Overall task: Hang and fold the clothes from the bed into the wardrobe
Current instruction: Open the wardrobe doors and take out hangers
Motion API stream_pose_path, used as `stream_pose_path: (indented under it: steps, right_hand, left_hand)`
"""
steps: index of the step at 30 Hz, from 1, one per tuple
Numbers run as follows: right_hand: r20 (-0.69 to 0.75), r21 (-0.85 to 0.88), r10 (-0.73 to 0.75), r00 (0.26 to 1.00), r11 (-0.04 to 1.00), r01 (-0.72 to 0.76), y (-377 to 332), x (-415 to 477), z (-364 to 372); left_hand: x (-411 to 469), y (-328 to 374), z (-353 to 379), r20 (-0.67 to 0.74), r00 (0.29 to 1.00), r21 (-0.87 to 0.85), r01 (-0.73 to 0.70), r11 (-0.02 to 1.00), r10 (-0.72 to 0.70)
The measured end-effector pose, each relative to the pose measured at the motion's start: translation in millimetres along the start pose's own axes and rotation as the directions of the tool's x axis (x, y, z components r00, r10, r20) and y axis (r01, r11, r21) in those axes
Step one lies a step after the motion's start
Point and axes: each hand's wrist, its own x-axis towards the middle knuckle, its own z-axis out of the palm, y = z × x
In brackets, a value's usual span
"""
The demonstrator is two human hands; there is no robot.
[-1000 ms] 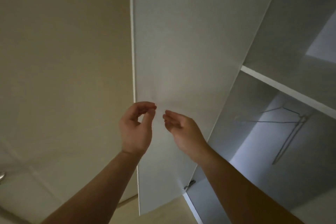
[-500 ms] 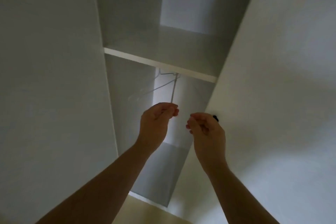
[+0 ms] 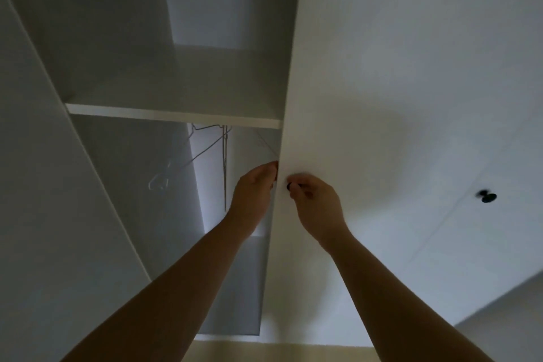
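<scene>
- The wardrobe point(image 3: 117, 53) fills the view from below, its middle bay open. The clothes and the bed are out of sight, so no garment is in hand yet.
- Under the shelf point(image 3: 173, 116) hang bare wire hangers point(image 3: 211, 144), ready to take what is to be hung.
- The door point(image 3: 382, 97) on the right of the bay stands with its free edge toward the person and covers part of the opening.
- The right hand point(image 3: 317, 206) pinches the small dark knob point(image 3: 289, 185) on that door between thumb and fingertips. That is the natural purchase for swinging it.
- The left hand point(image 3: 252, 194) is at the door's free edge, level with the knob, fingers curled toward it. The tips vanish behind the panel, so it probably hooks the edge to steady or help pull, but I can't be sure.
- My guess is that the step in hand is opening this door wide, so the hangers and shelf can be reached freely.
- Further right, a second knob point(image 3: 486, 196), blurred, sits on a neighbouring door point(image 3: 440, 244), which looks closed.
</scene>
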Motion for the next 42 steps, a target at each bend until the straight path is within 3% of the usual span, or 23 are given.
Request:
stream_pose_path:
  steps: [8,12,17,26,37,42]
  right_hand:
    - [-0.076,0.171,0.094,0.993,0.982,-0.080,2.0,-35.8,0.1]
    - [-0.156,0.195,0.114,0.981,0.977,-0.082,4.0,-67.5,0.1]
    - [-0.258,0.229,0.164,0.952,0.968,-0.105,2.2,-113.0,-6.5]
    - [-0.317,0.161,0.196,0.928,0.975,-0.151,1.8,-179.4,-41.3]
    - [-0.313,0.049,0.289,0.904,0.956,-0.289,31.8,-276.7,-151.9]
    - [-0.307,0.166,0.393,0.867,0.919,-0.358,41.4,-308.3,-204.4]
  left_hand:
    - [-10.3,-2.7,-12.8,0.134,0.990,-0.167,0.065,0.984,-0.043]
    - [-29.2,-8.2,-7.0,0.169,0.985,-0.091,0.058,0.994,-0.042]
    - [-58.1,-14.4,0.0,0.236,0.971,-0.118,0.066,0.991,-0.037]
    - [-124.6,4.2,22.5,0.361,0.932,0.018,-0.044,0.999,0.035]
    - [-235.9,32.2,122.5,0.531,0.847,0.079,-0.034,0.996,-0.013]
    - [-254.1,51.7,176.3,0.612,0.790,0.055,0.012,0.998,-0.044]
